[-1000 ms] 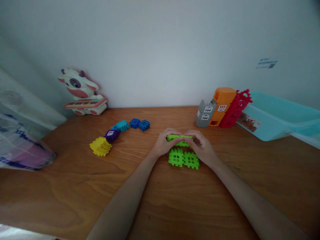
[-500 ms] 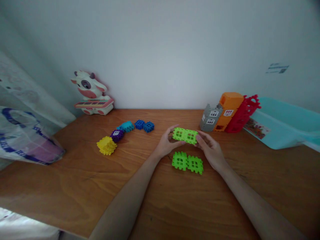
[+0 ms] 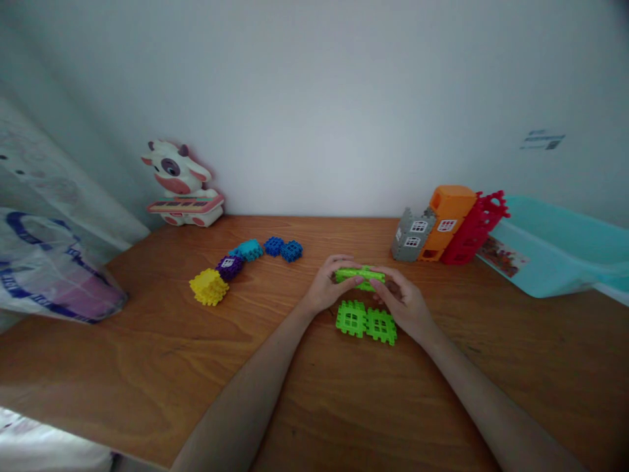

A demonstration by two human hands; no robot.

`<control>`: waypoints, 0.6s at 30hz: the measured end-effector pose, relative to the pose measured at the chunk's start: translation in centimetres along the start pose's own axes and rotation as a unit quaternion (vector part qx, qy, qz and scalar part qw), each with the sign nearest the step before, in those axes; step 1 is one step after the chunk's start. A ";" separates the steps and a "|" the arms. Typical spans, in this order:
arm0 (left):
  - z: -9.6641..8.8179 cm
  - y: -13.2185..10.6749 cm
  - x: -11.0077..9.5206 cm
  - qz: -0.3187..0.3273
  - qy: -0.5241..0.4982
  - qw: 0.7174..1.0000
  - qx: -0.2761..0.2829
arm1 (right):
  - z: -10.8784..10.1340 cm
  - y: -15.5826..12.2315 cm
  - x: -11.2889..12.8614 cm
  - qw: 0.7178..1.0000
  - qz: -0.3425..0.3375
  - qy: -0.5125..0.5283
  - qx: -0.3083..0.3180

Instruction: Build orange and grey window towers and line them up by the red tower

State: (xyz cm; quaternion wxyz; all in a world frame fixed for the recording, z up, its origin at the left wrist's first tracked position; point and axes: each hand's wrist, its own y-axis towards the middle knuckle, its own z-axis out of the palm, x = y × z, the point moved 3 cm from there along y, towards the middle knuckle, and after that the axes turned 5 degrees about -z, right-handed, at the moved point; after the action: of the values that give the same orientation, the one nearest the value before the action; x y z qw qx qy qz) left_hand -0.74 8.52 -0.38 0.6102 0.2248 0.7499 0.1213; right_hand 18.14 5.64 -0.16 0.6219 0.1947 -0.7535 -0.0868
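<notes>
Both hands hold a green two-tile block piece (image 3: 358, 276) edge-on just above the wooden table (image 3: 147, 341). My left hand (image 3: 328, 286) pinches its left end and my right hand (image 3: 403, 303) grips its right end. A second green two-tile piece (image 3: 366, 322) with window cut-outs lies flat on the table right below the held one, between my wrists.
To the left lie a yellow block (image 3: 209, 287), a purple block (image 3: 228, 266), a teal block (image 3: 248, 249) and two blue blocks (image 3: 284, 248). A grey, orange and red block building (image 3: 445, 226) leans against a teal bin (image 3: 555, 255) at right. A cow toy (image 3: 180, 185) stands by the wall; a plastic bag (image 3: 44, 275) is far left.
Half a second ago the held green piece faced up showing its windows; now it is tilted edge-on and lowered closer to the flat piece. The view itself shifted slightly.
</notes>
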 end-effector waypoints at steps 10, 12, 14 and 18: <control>0.1 0.0 -0.1 0.009 0.004 1.000 0.013 | 0.2 0.0 -0.3 1.000 -0.004 0.001 0.003; 0.2 -0.1 -0.2 0.002 0.007 1.000 0.009 | 0.2 0.1 -0.5 1.000 0.019 0.012 -0.001; 0.3 -0.1 -0.1 -0.027 -0.003 1.000 0.004 | 0.1 0.1 -0.6 0.998 0.051 0.029 -0.014; 0.6 -0.2 0.7 -0.141 -0.111 0.984 0.010 | -0.5 0.4 -0.6 0.991 0.088 0.077 -0.069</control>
State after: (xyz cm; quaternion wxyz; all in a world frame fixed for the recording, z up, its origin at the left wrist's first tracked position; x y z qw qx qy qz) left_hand -0.26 8.64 -1.18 0.6986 0.1351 0.7026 0.0007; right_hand 18.66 6.32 -0.46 0.6955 0.0905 -0.7096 -0.0677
